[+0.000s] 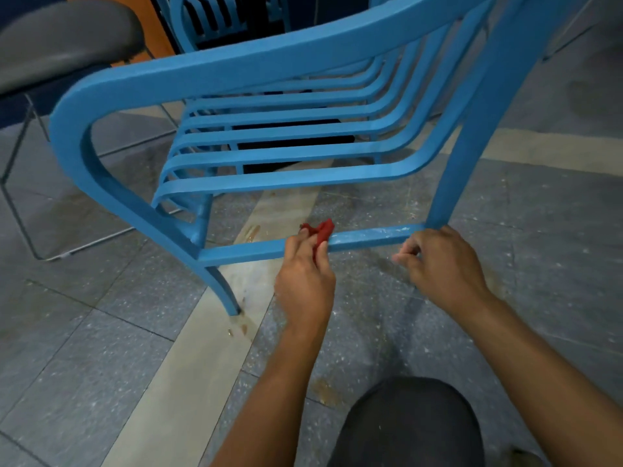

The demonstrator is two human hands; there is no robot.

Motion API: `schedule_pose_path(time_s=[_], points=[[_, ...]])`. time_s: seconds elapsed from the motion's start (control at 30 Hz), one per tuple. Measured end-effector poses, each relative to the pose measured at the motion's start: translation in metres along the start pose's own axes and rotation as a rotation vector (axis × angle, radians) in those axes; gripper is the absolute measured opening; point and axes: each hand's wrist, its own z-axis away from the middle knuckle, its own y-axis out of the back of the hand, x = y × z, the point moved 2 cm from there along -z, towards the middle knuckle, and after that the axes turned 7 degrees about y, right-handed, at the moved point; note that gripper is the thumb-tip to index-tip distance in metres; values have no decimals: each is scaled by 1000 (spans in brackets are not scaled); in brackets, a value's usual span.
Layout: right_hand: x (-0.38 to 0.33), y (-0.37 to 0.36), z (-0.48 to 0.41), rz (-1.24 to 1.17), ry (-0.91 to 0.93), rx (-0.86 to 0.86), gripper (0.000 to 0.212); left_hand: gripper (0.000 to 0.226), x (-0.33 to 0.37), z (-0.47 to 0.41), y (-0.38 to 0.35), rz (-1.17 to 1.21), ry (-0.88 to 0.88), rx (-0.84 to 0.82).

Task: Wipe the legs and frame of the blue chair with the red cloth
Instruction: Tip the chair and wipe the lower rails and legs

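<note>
The blue chair [256, 65] with a slatted seat fills the upper half of the head view, seen from its side. A low crossbar [367, 238] joins its two near legs, with pale dust streaks on its right part. My left hand [305, 274] grips the small red cloth [323, 232] and holds it against the middle of this crossbar. My right hand [438, 261] curls its fingers round the crossbar's right end, just beside the tall rear leg [472, 129]. The front leg [222, 291] stands on the floor at the left.
A grey padded chair [64, 38] on a thin metal frame stands at the upper left. Another blue chair [209, 15] is behind. The tiled floor [101, 348] is grey with a pale band and stains. My dark-clad knee [411, 423] is at the bottom.
</note>
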Motion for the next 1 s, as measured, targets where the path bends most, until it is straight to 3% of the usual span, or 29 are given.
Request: schedule_pose_path(time_s=[0.13,0.3,0.53,0.67,0.8,0.93,1.0], points=[[8,-18,10,13,-119,-169,22,30,16,6,-13,-23,-78,-72],[4,-36,13,23,-150,-186,16,29,20,6,-13,44,-161,-178],[8,-39,12,-34,-121,-184,17,30,-9,-11,24,-67,-62,104],[21,-39,16,21,-155,-211,5,32,-14,-7,15,-112,-12,55],[31,-41,18,65,-164,-222,17,28,7,3,-9,-43,-78,15],[42,-38,14,13,-261,-206,44,29,31,12,-36,-14,-127,-62],[45,-34,12,-24,-293,-172,44,29,41,17,-48,13,-170,-99]])
